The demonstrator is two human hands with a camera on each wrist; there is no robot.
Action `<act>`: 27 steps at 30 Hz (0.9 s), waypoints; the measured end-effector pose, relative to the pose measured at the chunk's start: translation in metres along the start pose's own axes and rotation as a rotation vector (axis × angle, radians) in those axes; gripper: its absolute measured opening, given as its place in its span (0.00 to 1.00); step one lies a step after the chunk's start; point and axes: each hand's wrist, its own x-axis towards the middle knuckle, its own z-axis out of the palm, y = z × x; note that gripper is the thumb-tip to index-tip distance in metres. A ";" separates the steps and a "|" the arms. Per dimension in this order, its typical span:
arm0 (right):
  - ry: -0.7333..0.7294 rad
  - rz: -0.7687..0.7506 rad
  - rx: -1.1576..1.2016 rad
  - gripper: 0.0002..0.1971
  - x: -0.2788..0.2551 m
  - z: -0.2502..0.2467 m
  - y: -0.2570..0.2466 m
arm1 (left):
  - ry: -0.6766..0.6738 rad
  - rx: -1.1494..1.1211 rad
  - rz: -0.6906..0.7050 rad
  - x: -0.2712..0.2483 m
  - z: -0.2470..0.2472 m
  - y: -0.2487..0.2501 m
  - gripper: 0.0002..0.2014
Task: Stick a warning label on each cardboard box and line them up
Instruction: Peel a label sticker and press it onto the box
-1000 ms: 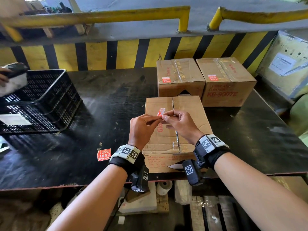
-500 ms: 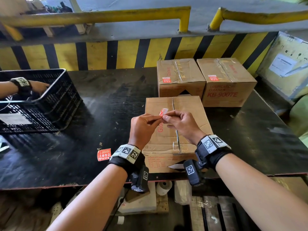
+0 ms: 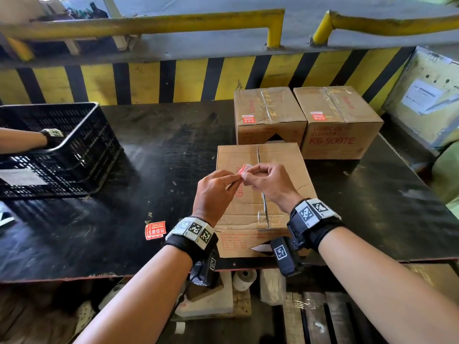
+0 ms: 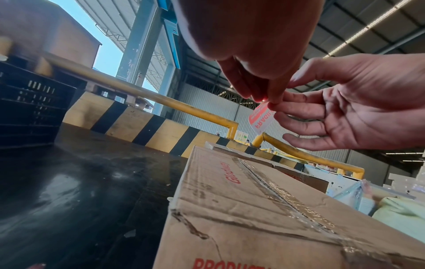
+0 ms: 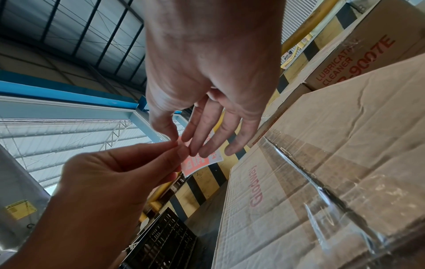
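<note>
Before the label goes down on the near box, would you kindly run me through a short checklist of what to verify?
1. Label held: ok, left hand and right hand both pinch it.
2. Backing fully peeled: cannot tell.
3. Near box top free of a label: ok on what shows; the hands cover part.
4. Label above the near box, apart from it: ok.
5. Two far boxes labelled, side by side: ok.
6. Spare labels on the table: ok.
</note>
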 end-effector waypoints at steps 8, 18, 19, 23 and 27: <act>-0.028 0.015 0.090 0.05 0.001 -0.003 0.002 | 0.005 -0.065 -0.074 0.003 -0.002 0.000 0.08; -0.062 0.026 0.198 0.09 0.000 -0.005 0.006 | -0.009 -0.135 -0.119 0.006 -0.002 -0.001 0.09; -0.055 0.026 0.201 0.09 0.000 -0.006 0.006 | -0.014 -0.149 -0.123 0.006 -0.002 0.000 0.10; -0.035 0.031 0.212 0.09 0.000 -0.007 0.009 | -0.050 -0.234 -0.176 0.006 -0.002 0.000 0.09; -0.037 0.025 0.227 0.06 -0.001 -0.009 0.013 | -0.066 -0.287 -0.224 0.006 -0.002 -0.001 0.09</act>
